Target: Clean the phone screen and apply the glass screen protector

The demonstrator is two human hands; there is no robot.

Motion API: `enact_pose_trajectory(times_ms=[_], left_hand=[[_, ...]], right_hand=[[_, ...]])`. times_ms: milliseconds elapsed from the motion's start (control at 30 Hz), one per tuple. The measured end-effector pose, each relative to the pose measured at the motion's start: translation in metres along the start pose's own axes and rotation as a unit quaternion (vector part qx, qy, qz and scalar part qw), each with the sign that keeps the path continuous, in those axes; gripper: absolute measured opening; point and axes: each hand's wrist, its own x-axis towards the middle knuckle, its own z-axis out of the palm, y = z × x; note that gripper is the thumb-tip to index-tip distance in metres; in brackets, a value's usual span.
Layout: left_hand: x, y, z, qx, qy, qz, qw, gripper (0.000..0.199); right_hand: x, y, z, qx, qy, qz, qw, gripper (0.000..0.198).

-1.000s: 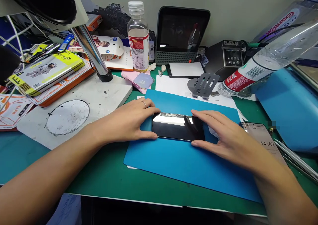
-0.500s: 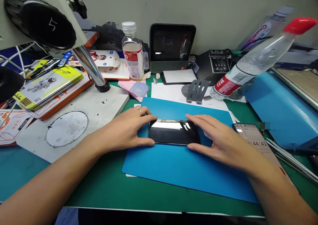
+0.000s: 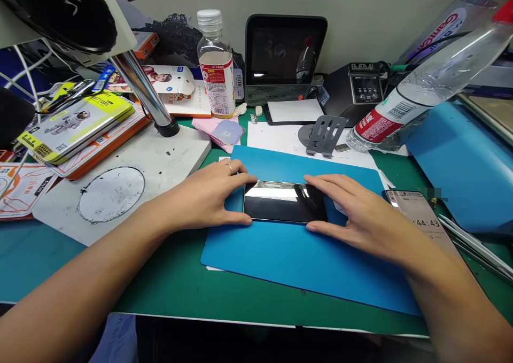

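A dark smartphone [image 3: 285, 207] lies sideways, glossy screen up with bright reflections, on a blue mat [image 3: 280, 253]. My left hand [image 3: 212, 196] grips its left end, thumb at the near edge and fingers at the far edge; a ring shows on one finger. At the other end, my right hand [image 3: 356, 213] holds the phone the same way, thumb near and fingers far. A second phone [image 3: 425, 218] with a running clock on its screen lies to the right, partly covered by my right hand and forearm.
Behind the mat stand a grey phone stand [image 3: 326, 136], a drink bottle [image 3: 216, 69] and a smart display [image 3: 285, 53]. A large red-capped bottle [image 3: 385, 117] leans at right, near a blue case [image 3: 460, 165]. On the left are a metal post [image 3: 140, 90] on a white base and stacked boxes [image 3: 76, 128].
The camera view has tilted down a little, so the desk sits higher in the picture. Both hands keep their hold on the smartphone. The clock has advanced one second.
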Motion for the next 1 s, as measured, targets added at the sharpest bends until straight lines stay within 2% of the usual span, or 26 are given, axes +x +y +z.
enact_pose_trajectory(times_ms=[233,567,633,800,933,1000], left_hand=[[-0.0002,-0.0016,0.0012,0.004,0.009,0.007,1.000,0.067],[-0.0017,-0.0010,0.0017,0.001,0.006,0.014,1.000,0.061],[-0.0017,-0.0014,0.0021,-0.002,0.008,0.016,1.000,0.061],[-0.0015,-0.0025,0.0038,-0.002,0.016,0.017,1.000,0.061],[-0.0007,-0.0028,0.0042,0.006,0.016,0.004,1.000,0.074],[-0.0003,-0.0030,0.0040,0.008,0.012,0.001,1.000,0.074]], right_hand=[[-0.0002,0.0035,0.0013,0.015,-0.001,-0.027,1.000,0.049],[0.0009,0.0043,0.0009,0.028,0.008,-0.036,0.999,0.047],[0.0006,0.0026,-0.0001,0.024,0.002,-0.027,0.999,0.051],[-0.0006,-0.0015,-0.0015,0.014,-0.002,0.010,1.000,0.074],[-0.0019,-0.0005,-0.0007,0.001,-0.006,0.010,1.000,0.078],[-0.0022,0.0008,-0.0003,-0.001,-0.003,0.005,1.000,0.079]])
